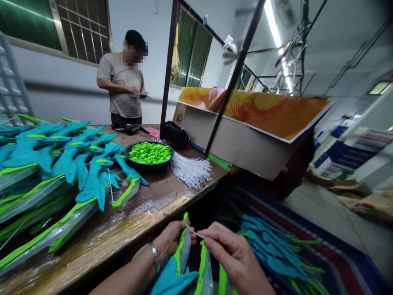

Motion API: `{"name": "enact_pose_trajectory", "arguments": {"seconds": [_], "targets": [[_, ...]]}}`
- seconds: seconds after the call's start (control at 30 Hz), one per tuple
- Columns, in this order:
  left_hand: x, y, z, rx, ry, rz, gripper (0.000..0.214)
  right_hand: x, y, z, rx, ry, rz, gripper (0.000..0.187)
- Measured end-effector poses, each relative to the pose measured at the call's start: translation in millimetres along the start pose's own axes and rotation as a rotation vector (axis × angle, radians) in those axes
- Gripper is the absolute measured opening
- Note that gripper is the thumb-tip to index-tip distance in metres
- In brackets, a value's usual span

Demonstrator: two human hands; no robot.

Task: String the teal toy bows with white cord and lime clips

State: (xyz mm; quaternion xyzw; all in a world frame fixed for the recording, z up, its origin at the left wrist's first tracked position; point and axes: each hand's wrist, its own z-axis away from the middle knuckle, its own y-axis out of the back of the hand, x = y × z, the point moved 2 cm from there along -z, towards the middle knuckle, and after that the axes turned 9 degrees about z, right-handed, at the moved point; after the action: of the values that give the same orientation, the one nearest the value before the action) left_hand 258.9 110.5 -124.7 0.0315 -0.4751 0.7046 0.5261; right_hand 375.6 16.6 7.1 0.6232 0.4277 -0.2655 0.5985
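At six o'clock, the left hand [171,239] pinches a blue plastic toy with a green-edged clear wing [184,246] and the right hand [230,250] grips its thin white string [196,234], seemingly half done, with loose white strings [192,169] left on the brown bench [164,180] at twelve.

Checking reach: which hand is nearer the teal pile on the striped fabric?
Right: the right hand is left of the teal pile; the left hand is farther left, by the table.
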Motion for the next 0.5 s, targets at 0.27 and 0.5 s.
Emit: {"name": "enact_pose_trajectory", "arguments": {"seconds": [0.27,0.5], "targets": [[6.7,-32.8,61.3,-0.216,-0.236,0.05,0.036,3.2,0.9,-7.4,0.307,0.145,0.228,0.026],[13.2,-53.3,110.7,-0.29,-0.291,0.059,0.037,-30.0,5.6,-10.3,0.479,0.356,0.375,0.02]]}}
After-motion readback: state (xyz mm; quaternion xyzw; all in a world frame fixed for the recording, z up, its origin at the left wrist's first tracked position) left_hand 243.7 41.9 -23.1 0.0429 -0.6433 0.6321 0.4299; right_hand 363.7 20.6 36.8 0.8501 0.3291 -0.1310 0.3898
